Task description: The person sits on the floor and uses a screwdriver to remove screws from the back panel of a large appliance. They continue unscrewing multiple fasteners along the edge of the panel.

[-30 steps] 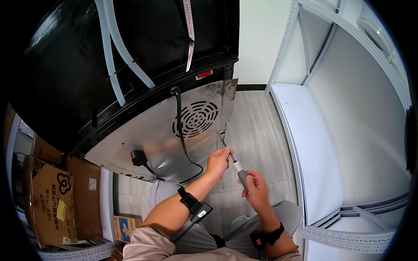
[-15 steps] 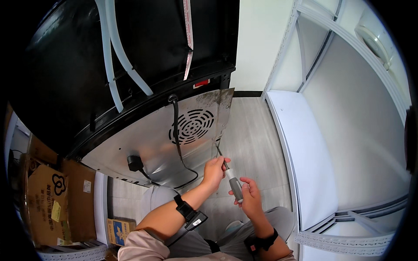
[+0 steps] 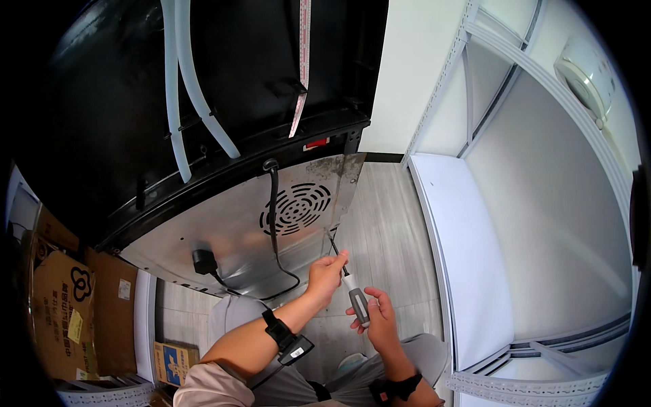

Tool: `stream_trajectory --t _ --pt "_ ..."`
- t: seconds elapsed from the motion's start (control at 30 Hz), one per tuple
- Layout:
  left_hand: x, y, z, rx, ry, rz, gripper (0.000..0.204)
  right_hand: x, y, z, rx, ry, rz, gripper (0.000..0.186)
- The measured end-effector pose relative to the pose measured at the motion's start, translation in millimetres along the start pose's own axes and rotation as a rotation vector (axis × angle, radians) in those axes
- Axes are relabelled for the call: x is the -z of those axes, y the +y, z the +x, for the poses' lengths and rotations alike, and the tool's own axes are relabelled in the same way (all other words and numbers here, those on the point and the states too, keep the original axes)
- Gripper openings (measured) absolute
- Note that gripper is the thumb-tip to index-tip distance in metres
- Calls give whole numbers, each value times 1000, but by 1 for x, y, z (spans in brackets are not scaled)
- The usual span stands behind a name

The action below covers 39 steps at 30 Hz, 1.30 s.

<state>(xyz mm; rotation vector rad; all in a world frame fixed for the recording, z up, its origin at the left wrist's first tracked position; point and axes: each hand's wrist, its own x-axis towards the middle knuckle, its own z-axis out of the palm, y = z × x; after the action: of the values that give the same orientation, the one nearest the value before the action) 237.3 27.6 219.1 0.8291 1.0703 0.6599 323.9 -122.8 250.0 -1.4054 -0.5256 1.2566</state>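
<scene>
A screwdriver (image 3: 358, 304) with a grey and white handle slants up from my right hand, its thin metal shaft reaching the right side of a metal back panel (image 3: 234, 237). My left hand (image 3: 325, 277) is closed, thumb and fingertips pinching around the shaft just above the handle. Around the handle itself is my right hand (image 3: 380, 320), thumb and lower fingers against it, forefinger stretched out. The tip meets the panel below a round vent grille (image 3: 296, 209); any screw there is too small to make out.
The panel belongs to a tall black appliance (image 3: 237, 68) with two pale hoses (image 3: 193, 88) and a red switch (image 3: 316, 144). A black cord (image 3: 273, 210) and plug (image 3: 203, 262) hang at its back. Cardboard boxes (image 3: 68, 312) stand left; a white shelf rack (image 3: 468, 258) stands right.
The whole view has shifted slightly, so the appliance sits lower in it. My right hand's fingers have shifted a little on the handle; both hands stay on the screwdriver.
</scene>
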Motion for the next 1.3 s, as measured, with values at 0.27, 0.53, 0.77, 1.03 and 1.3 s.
stream_trajectory --t 0.27,0.53,0.77,1.03,1.3 --pt "1 -7 2 -67 -44 -46 32 0 26 6 554 193 -641 36" --pt "4 -10 7 -76 45 -16 33 -4 -3 0 3 36 38 40" --pt "6 -11 10 -66 59 49 33 5 39 11 458 211 -564 46" --pt "11 15 20 0 -54 -269 21 -5 13 2 276 146 -257 36" --pt "10 18 27 51 -17 -328 18 -9 16 1 328 135 -227 35"
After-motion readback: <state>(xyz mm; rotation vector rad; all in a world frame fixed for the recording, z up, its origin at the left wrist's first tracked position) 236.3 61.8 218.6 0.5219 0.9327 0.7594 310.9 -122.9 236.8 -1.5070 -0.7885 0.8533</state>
